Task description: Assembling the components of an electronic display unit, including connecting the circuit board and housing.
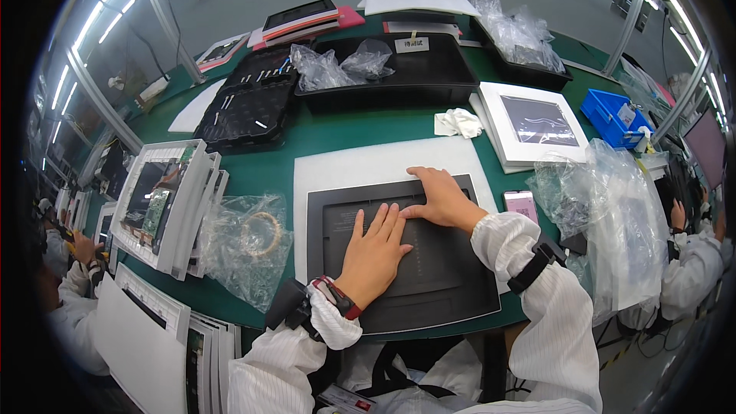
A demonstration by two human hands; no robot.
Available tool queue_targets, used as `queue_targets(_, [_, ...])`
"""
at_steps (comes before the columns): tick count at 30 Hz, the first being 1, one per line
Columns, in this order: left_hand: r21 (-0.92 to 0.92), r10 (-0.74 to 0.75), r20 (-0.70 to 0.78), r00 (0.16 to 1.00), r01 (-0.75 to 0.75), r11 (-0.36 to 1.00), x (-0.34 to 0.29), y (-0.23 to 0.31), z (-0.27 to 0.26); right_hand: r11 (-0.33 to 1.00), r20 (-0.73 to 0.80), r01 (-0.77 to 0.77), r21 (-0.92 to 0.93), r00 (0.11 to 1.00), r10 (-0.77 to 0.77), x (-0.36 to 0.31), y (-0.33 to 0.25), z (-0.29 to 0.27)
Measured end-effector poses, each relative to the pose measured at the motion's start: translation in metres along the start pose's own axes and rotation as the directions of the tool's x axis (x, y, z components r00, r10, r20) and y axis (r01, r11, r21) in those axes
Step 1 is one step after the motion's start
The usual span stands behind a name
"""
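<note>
A flat black rectangular panel (452, 276) with a thin pale edge lies in front of me, partly on a white foam sheet (383, 159). My left hand (373, 253) rests flat on the panel's middle, fingers stretched out and pointing away from me. Beside it, my right hand (438, 201) lies over the panel's upper part, with its thumb close to the left fingertips and its forefinger reaching to the far edge. Neither hand grips anything. Parts of the panel's recessed face are hidden beneath both hands.
Left stand white frames with circuit boards (157, 207) and a clear bag (245, 241). Behind are a tool case (249, 107) and a black tray (383, 96). Right are a white-framed screen (537, 123), blue bin (613, 119), pink phone (520, 205) and plastic bags (625, 230). Co-workers sit both sides.
</note>
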State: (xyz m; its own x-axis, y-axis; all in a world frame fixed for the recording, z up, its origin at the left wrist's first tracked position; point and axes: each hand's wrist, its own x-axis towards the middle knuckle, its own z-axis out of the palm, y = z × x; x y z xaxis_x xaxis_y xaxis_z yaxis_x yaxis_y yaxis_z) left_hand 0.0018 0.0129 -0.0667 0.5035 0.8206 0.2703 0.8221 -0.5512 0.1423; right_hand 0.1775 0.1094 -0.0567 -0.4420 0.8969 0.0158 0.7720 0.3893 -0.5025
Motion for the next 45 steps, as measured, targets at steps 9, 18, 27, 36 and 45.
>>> queue_targets(9, [-0.039,-0.031,-0.018,0.999,0.030,0.999,0.002,0.004,-0.002,0.971,0.092,-0.226,-0.076,0.968,0.232,0.017,-0.003,-0.008])
queue_targets(18, [-0.012,-0.010,-0.054,0.999,0.009,1.000,-0.001,0.005,0.000,0.976,0.072,-0.217,0.016,0.974,0.215,0.015,0.002,0.005])
queue_targets(27, [0.007,-0.008,-0.047,0.999,0.008,1.000,0.002,0.008,-0.007,0.980,0.045,-0.198,0.002,0.979,0.197,0.009,-0.005,-0.003])
queue_targets(36, [-0.365,-0.063,0.116,0.991,0.102,0.925,-0.050,0.021,-0.059,0.934,-0.031,0.168,0.315,0.985,-0.167,-0.075,-0.031,-0.028])
queue_targets(45, [-0.251,-0.132,0.193,0.972,0.179,0.951,-0.109,0.036,-0.063,0.860,0.172,0.441,-0.257,0.896,-0.409,-0.184,-0.050,0.003])
